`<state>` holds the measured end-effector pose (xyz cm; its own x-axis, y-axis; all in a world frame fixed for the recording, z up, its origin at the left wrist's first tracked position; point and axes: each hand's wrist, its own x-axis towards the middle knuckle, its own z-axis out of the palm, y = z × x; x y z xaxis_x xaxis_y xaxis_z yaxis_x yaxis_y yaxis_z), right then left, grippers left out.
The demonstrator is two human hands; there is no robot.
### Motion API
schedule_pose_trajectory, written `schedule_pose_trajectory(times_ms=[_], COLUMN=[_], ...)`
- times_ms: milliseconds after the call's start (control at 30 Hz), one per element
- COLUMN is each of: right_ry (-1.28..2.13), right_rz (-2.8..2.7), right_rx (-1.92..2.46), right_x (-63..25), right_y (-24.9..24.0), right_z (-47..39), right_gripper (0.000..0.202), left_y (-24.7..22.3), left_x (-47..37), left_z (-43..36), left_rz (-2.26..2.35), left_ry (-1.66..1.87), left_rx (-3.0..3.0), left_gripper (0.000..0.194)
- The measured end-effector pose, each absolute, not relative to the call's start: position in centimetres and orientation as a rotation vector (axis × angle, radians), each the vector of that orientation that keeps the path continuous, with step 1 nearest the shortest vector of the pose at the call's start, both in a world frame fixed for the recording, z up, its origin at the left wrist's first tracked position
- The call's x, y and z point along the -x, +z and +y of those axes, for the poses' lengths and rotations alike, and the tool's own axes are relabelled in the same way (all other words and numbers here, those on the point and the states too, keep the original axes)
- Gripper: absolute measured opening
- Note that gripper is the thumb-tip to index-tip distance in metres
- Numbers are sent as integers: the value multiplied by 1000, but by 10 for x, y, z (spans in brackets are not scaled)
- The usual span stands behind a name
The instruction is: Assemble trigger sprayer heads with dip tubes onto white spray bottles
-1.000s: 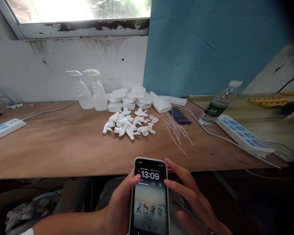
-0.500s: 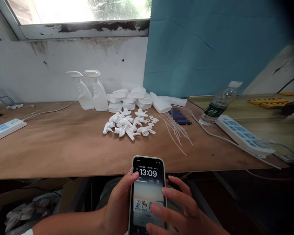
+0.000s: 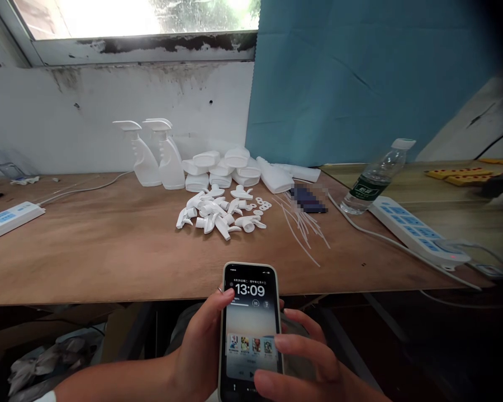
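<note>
A smartphone (image 3: 251,321) with a lit lock screen reading 13:09 is held upright at the table's front edge. My left hand (image 3: 201,340) is wrapped around its left side, thumb along the upper left edge. Over the phone's lower right side is my right hand (image 3: 314,357), its fingers bent and spread apart. One fingertip overlaps the bottom of the screen; whether it touches the glass I cannot tell. Beyond the phone, a pile of white spray trigger heads (image 3: 213,212) lies on the brown table (image 3: 109,251), with small white rings (image 3: 262,205) beside it.
Two assembled spray bottles (image 3: 170,159) stand at the back, next to stacked white bottles (image 3: 222,167) lying down. Thin white tubes (image 3: 304,223) are at right, near a pixelated dark object (image 3: 309,200). Farther right are a water bottle (image 3: 371,181) and a power strip (image 3: 419,231).
The phone has shifted slightly left and up with my left hand. My right fingers have drawn back from the middle of the screen, uncovering more small pictures.
</note>
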<state>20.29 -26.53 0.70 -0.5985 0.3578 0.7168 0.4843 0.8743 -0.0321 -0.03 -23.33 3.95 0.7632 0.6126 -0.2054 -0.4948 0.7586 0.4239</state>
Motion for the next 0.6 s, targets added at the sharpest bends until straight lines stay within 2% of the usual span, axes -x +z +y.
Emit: schedule_pose_trajectory(times_ms=[67, 300, 600], right_ry=[-208, -226, -201], right_rz=[-2308, -2118, -2131], right_rx=[534, 688, 702], right_x=[-201, -201, -202], right_y=[11, 14, 11], right_z=[-264, -266, -272], right_gripper=[33, 18, 16], left_y=[39, 39, 41], left_x=[0, -1, -1], left_z=[-233, -235, -235], left_rz=[352, 378, 407], left_ry=[629, 617, 622], left_rx=[-351, -386, -410], left_gripper=[54, 58, 58])
